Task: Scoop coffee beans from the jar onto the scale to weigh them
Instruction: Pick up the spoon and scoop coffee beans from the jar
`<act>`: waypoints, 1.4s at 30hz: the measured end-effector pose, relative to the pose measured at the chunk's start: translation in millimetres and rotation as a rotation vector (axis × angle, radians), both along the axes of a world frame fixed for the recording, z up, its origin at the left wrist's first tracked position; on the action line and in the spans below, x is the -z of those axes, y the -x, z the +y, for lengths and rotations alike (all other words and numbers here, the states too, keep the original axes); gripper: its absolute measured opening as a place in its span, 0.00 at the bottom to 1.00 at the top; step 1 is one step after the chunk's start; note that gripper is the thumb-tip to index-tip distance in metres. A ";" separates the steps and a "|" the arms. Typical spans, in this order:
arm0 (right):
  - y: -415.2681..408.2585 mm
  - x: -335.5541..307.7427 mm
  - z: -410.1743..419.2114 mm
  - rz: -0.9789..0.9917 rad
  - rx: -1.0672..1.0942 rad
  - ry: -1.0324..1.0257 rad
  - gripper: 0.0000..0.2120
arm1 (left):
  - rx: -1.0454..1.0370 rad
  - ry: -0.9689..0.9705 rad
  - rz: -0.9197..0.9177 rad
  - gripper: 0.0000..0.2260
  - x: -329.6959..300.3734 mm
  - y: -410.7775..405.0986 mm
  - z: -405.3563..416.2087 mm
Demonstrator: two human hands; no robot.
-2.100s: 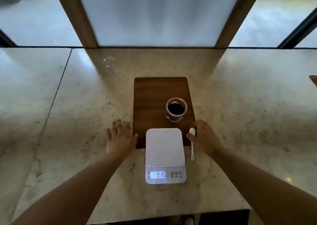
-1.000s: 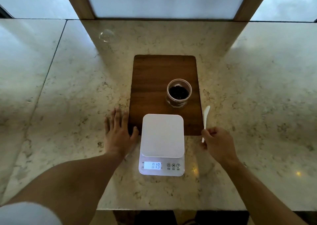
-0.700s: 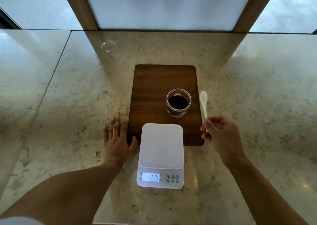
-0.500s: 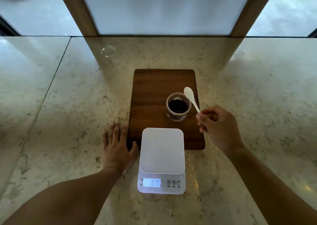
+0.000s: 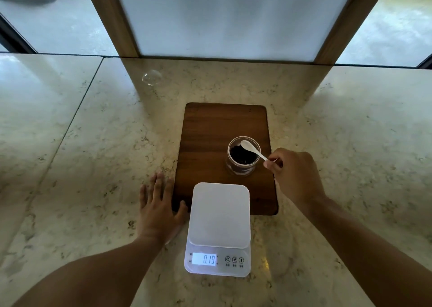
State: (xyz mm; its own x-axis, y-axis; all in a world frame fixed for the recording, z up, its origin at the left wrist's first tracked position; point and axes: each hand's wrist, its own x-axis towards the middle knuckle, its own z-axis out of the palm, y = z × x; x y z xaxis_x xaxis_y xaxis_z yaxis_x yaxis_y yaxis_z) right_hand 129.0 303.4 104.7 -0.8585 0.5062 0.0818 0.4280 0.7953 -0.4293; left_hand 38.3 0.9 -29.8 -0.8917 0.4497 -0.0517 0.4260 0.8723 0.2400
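right hand (image 5: 295, 176) pinches spoon (image 5: 253, 150) | bowl over jar (image 5: 243, 158) (open)

Both forearms are bare up to the picture's lower edge; no sleeve covers them. The left hand (image 5: 159, 209) and the right hand (image 5: 295, 174) wear no glove. The fingers (image 5: 159, 185) carry no ring, and the wrists have no watch or band.

Single head view, looking steeply down and forward over counter (image 5: 93, 166), near both forearms
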 end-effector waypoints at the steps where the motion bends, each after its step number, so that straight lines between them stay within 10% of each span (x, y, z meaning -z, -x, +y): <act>1: 2.9 -0.3 0.9 -0.006 -0.005 -0.032 0.07 | 0.000 -0.006 0.004 0.35 0.2 0.1 0.2; 21: 26.3 -14.8 -6.5 -0.182 -0.134 -0.464 0.05 | -0.011 -0.027 0.026 0.35 5.1 0.4 -0.6; 42: 29.3 -9.6 -9.0 -0.206 -0.031 -0.270 0.08 | -0.001 -0.004 0.038 0.34 12.3 3.0 -2.1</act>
State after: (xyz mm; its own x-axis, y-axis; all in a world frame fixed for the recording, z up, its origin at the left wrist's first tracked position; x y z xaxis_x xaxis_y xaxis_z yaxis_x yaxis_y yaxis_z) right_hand 99.7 294.3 114.3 -0.8856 0.4632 0.0324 0.4576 0.8825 -0.1086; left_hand 35.3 -1.2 -42.1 -0.8935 0.4487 -0.0157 0.4339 0.8719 0.2272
